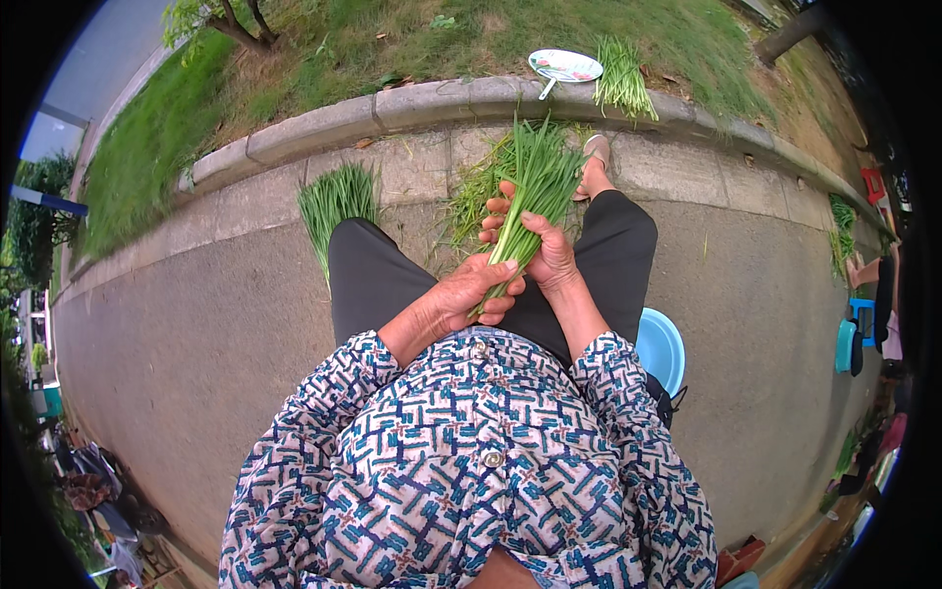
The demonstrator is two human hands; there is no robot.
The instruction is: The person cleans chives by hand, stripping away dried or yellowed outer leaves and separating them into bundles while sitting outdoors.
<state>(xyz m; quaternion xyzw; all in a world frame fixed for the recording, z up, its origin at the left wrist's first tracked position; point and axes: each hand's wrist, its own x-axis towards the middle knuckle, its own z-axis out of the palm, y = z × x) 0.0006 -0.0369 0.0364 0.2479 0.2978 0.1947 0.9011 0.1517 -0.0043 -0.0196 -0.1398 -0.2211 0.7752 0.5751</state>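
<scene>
A bunch of green garlic chives lies across both palms above my lap, pale stem ends toward my waist and leaf tips pointing away. My left hand grips it near the stem ends, thumb on top. Higher up, my right hand wraps around the middle, with its fingertips showing on the far side. Beyond the bunch, a heap of loose leaves and trimmings rests on the pavement between my feet, partly hidden by the bunch. Another bunch of chives stands beside my left knee.
Along the stone kerb rest a hand fan and another chive bunch. A light-blue plastic basin or stool is by my right hip. Farther right, another person's arm shows near greens and a teal stool.
</scene>
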